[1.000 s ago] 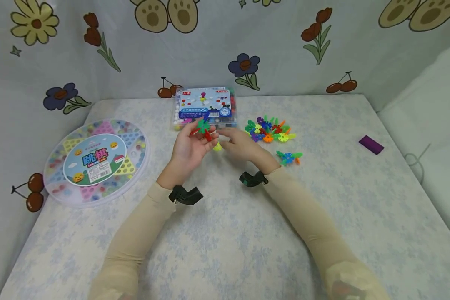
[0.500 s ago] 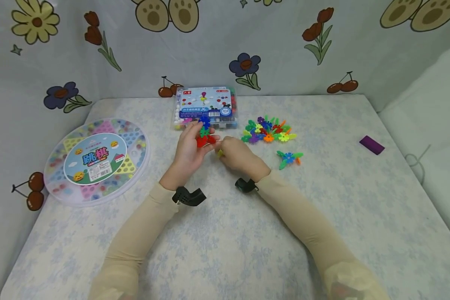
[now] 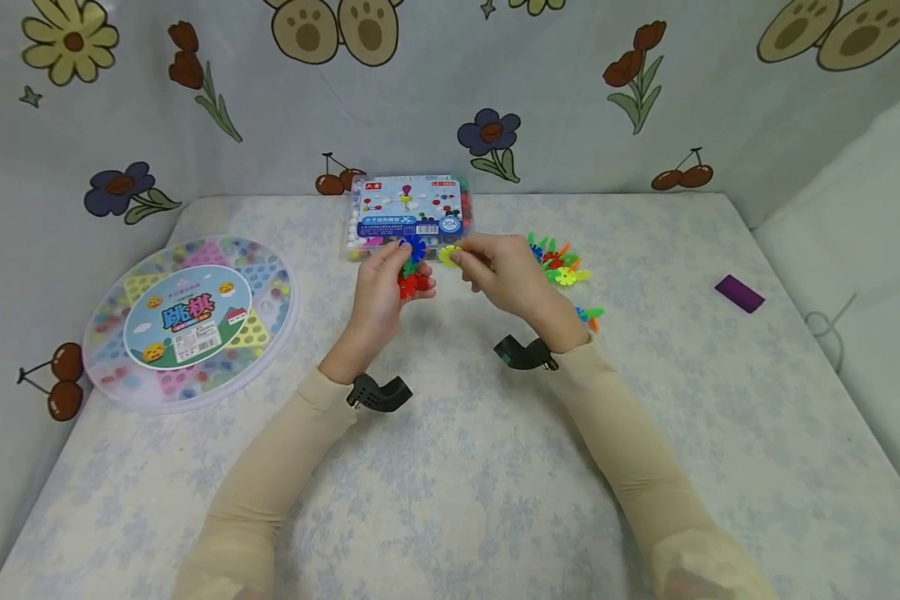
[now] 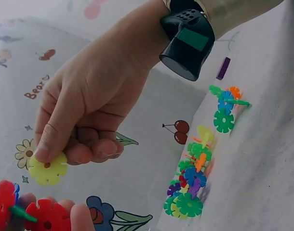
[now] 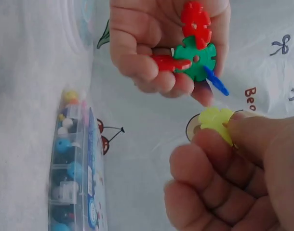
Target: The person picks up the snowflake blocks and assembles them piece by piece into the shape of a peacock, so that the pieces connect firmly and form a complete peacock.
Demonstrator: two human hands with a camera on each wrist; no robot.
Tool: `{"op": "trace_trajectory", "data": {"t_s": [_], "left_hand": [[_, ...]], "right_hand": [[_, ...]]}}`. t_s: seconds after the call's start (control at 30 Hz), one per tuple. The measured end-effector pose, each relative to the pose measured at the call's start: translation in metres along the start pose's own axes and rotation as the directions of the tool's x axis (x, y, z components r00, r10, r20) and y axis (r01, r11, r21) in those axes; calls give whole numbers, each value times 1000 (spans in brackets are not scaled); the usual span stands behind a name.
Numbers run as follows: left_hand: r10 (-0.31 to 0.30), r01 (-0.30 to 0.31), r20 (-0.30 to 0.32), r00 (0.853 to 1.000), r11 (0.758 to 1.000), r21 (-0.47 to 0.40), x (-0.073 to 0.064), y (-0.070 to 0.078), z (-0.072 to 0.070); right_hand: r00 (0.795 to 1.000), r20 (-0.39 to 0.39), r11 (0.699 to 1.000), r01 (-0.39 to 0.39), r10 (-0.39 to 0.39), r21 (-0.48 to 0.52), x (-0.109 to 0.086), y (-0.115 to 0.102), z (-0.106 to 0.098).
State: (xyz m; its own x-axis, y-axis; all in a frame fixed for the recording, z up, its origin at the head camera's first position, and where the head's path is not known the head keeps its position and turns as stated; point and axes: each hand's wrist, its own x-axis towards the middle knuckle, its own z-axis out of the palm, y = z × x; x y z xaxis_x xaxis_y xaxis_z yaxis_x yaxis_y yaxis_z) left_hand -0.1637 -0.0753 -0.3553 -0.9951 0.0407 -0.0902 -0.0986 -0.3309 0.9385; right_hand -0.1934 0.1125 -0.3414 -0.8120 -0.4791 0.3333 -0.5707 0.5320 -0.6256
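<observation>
My left hand holds a small build of notched snowflake discs. It consists of a green disc in the middle, with two red discs and a blue disc slotted to its rim. Between thumb and index finger, my right hand pinches a single yellow snowflake disc. The yellow disc is up off the table, a short gap to the right of the build. In the right wrist view, the blue disc points toward the yellow disc.
A mixed pile of snowflake discs lies behind the right hand, partly hidden. Nearer sits a joined cluster, half covered by the right wrist. At the back stands a clear box of beads. A round board-game case lies left, a purple block right.
The right hand went down to the table, picked up the yellow disc, and lifted it up and right. The left hand turned the build so its blue disc faces up.
</observation>
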Motion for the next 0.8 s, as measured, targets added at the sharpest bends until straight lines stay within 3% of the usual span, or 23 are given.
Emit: {"op": "trace_trajectory", "data": {"t_s": [0.17,0.33,0.47,0.57,0.63,0.8], "left_hand": [[28,-29,42,999,999,24,-1,0,-1],[99,-104,46,994,986,133,-3,-1,-2],[184,-189,45,982,934,302,-4,-2,-1],[211,-212,46,976,892,399,-5,-3,-1],[208,-209,48,977,882,423,-5,-2,-1],[131,-148,70,989,906,397,-4,-3,-1]], "right_hand": [[995,-33,996,92,-92,-18,-3,-7,-3],[988,-52,984,139,-146,-107,-3,-10,-2],[984,-50,974,163,-173,-159,-4,-11,-2],[978,-58,964,188,-202,-190,-5,-12,-2],[972,-66,955,209,-227,-209,-6,-13,-3],[964,-56,936,238,-260,-258,-9,-17,-2]]}}
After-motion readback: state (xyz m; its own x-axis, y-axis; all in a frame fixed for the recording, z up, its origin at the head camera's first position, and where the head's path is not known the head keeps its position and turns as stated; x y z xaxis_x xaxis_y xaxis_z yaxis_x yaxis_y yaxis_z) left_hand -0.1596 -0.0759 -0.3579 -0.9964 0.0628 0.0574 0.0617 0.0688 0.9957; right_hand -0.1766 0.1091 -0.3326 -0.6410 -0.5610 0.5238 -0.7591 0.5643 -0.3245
